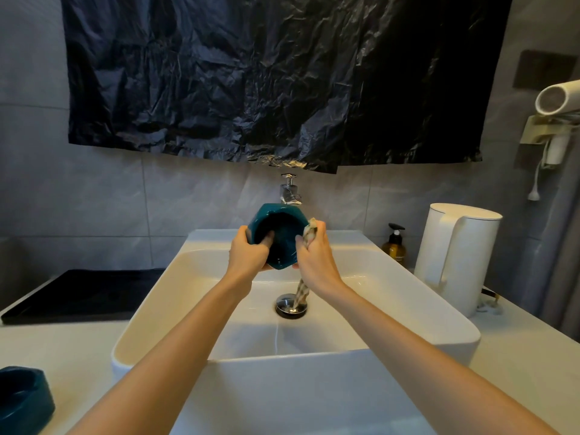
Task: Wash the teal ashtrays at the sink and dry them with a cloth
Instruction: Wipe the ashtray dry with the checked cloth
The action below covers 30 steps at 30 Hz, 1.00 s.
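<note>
A teal ashtray (277,226) is held tilted above the white sink (194,277), its hollow facing me. My left hand (248,254) grips its left rim, thumb inside the hollow. My right hand (315,254) grips a striped cloth (310,232) against the ashtray's right edge; the cloth's tail hangs down to the drain (291,304). A second teal ashtray (22,400) sits on the counter at the bottom left.
A chrome tap (290,191) stands behind the ashtray. A white kettle (455,255) and an amber pump bottle (394,246) stand right of the sink. A black tray (78,293) lies on the left. A hair dryer (558,97) hangs at the right wall.
</note>
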Tool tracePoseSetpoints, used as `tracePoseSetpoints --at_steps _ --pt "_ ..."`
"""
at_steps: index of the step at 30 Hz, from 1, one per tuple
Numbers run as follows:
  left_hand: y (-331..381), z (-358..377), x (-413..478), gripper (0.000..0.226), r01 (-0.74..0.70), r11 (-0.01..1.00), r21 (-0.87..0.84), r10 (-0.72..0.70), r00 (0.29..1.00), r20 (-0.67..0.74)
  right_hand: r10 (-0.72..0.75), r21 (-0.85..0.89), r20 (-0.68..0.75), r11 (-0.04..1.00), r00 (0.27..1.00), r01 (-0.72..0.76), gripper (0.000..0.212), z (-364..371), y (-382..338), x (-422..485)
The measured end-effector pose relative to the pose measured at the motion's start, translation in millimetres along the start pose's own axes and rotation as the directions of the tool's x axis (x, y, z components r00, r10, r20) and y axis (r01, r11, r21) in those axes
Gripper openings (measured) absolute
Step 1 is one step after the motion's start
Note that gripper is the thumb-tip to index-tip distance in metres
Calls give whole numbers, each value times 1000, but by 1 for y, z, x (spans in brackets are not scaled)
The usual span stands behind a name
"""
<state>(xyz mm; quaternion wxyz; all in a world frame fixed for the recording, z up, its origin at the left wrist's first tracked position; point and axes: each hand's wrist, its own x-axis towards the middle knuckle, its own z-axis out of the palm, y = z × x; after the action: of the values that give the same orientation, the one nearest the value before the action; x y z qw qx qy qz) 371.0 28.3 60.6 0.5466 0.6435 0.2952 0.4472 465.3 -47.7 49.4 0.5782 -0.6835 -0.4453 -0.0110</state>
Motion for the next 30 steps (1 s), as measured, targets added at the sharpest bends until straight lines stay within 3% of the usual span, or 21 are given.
tracePoseSetpoints --at_steps 4,6,11,13,15,18,22,27,30 --pt "1 -2 -2 46 111 994 11 -111 976 188 3 -211 -4 978 1000 -4 7 -16 -8 18" --pt "2 -3 -1 49 153 988 -8 -147 961 234 -56 -379 62 922 997 75 6 -30 -11 25" --pt "0 3 -4 38 -6 993 117 -22 971 239 -301 -673 348 579 888 460 19 -46 -22 29" --pt "-2 5 -6 37 -43 980 196 -6 971 241 -328 -684 383 528 863 504 22 -41 -24 26" --pt "-3 4 -5 36 -43 977 207 3 982 190 -336 -652 364 574 869 495 23 -36 -21 24" --pt "-3 2 -4 32 -19 983 180 -5 991 137 -315 -520 290 741 904 426 22 -34 -12 22" --pt "-3 -2 1 28 116 993 33 -118 990 78 -168 -294 244 926 955 238 26 -32 -4 6" --pt "-4 -5 4 36 220 975 -7 -219 974 54 59 -314 349 948 935 58 30 -49 -16 8" --pt "-2 -5 5 37 261 965 -22 -260 964 52 113 -212 388 977 915 -30 62 -64 -31 13"
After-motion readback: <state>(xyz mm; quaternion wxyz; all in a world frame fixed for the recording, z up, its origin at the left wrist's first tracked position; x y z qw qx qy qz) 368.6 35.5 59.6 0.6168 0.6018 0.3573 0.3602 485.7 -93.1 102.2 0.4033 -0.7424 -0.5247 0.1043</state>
